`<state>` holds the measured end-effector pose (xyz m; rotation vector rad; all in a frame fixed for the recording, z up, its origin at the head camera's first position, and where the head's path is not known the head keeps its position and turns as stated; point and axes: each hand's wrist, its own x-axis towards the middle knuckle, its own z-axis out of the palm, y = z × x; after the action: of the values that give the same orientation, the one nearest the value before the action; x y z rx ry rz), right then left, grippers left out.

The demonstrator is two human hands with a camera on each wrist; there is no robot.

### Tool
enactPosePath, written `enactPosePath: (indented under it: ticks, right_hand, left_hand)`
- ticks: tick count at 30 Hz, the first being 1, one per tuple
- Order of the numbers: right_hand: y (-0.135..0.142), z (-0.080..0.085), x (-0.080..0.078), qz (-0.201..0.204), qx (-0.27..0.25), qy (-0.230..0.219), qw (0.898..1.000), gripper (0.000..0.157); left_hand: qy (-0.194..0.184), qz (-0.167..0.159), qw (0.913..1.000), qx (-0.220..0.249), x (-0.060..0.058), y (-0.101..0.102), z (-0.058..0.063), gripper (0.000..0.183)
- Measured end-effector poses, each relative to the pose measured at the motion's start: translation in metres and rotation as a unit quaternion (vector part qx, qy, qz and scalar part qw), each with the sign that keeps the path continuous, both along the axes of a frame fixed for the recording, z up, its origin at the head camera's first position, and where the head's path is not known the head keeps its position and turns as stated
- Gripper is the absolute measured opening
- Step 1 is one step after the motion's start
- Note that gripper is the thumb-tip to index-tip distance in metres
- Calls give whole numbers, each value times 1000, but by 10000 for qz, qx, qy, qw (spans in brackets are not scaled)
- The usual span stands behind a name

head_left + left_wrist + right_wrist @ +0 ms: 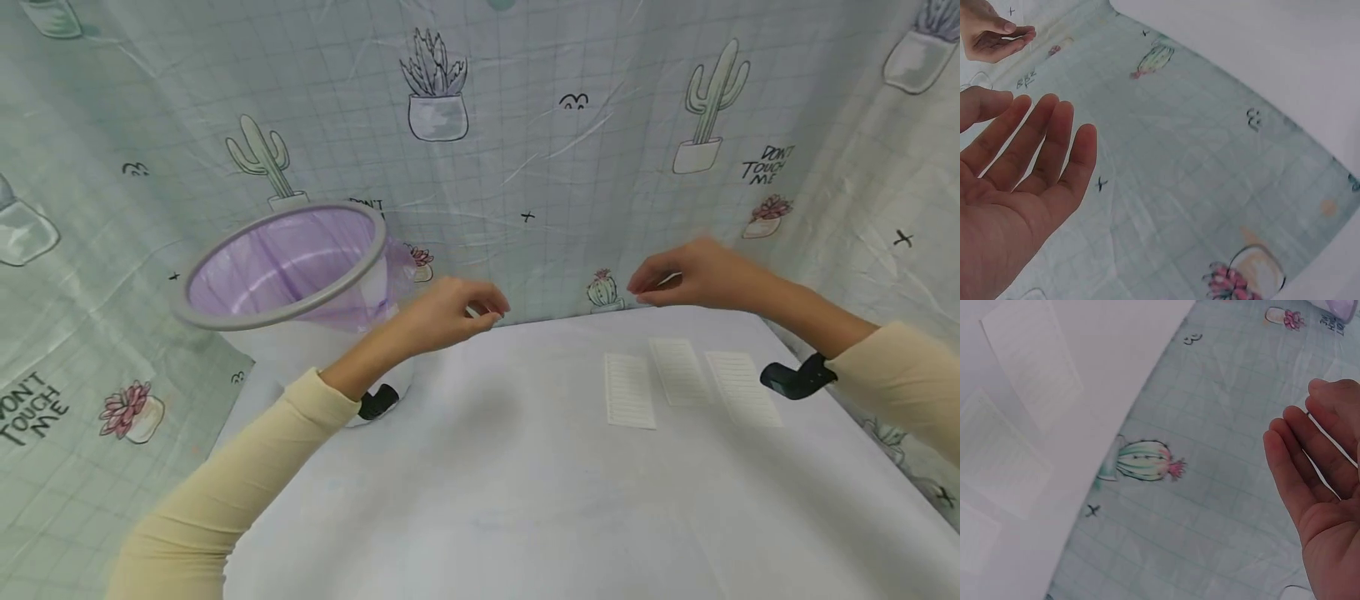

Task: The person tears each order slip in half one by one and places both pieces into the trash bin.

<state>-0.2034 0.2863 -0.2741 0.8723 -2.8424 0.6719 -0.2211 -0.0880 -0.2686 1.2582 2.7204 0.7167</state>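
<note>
My left hand [453, 312] hovers above the white table, just right of a white bin lined with a purple bag. In the left wrist view its fingers [1044, 144] are loosely bent and hold nothing. Over the table's far right edge is my right hand [686, 273], its fingers [1300, 447] relaxed with nothing between them. Below and near the right hand lie three white paper sheets with faint printed lines: a left one [628, 390], a middle one [678, 371] and a right one [742, 387].
The bin's grey rim [281, 315] stands high at the table's left, with the purple bag [292, 258] inside. A cactus-print curtain [517, 167] hangs behind and beside the white table [540, 500]. Black straps sit at both wrists.
</note>
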Motion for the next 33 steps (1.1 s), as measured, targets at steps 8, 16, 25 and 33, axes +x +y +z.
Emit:
enactPosePath:
  ticks: [8, 16, 25, 33]
  right_hand:
    - [14, -39, 17, -90, -69, -28, 9999, 16]
    - [25, -84, 25, 52, -51, -42, 10000, 23]
    - [24, -143, 29, 121, 334, 49, 9994, 30]
    - [19, -185, 26, -41, 599, -36, 9982, 35]
  left_hand:
    - [99, -241, 9995, 201, 10, 14, -41, 16]
    - [-235, -222, 9984, 473, 19, 34, -79, 18]
    - [-399, -205, 9988, 215, 35, 70, -130, 24]
    - [-467, -624, 9919, -1006, 41, 101, -185, 46]
